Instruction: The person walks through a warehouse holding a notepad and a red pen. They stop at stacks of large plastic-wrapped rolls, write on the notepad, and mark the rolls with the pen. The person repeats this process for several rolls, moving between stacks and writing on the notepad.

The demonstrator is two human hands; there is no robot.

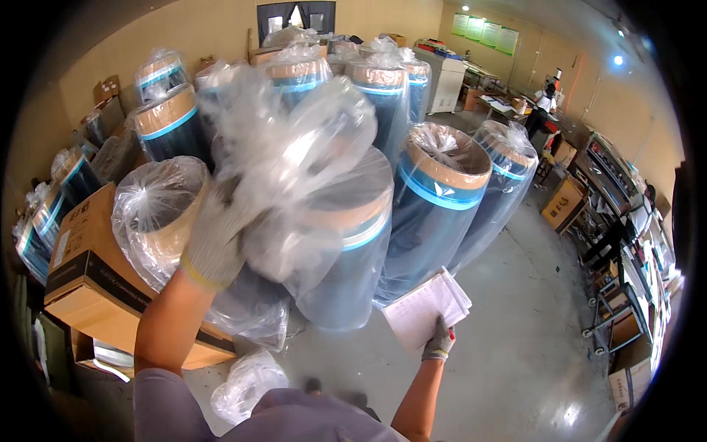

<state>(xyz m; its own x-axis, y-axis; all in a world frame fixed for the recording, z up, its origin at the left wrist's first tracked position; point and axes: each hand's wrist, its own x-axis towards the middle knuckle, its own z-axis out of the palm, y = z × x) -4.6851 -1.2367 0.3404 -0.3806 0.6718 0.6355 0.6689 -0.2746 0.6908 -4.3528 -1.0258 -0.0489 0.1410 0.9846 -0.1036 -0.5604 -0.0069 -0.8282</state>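
My left hand [219, 237], in a pale knit glove, is closed on the gathered top of a clear plastic bag [305, 151], which is lifted and smeared by motion. That bag covers an upright large dark roll [340, 276] with a brown rim and a light-blue band. My right hand [440, 341], also gloved, grips a pad of white paper sheets [423, 306] with faint marks, low in front of the rolls. Beside it stands another wrapped roll [436, 195] with a hollow brown core. The fingertips of my left hand are partly hidden by the plastic.
Several more bagged rolls [171, 118] stand close together behind and to the left. A cardboard box [107, 276] sits at the left, with crumpled clear plastic [249, 384] on the floor near me. Along the right are racks [607, 177], a cart [622, 324] and people [543, 107]. Grey floor [515, 317] lies between.
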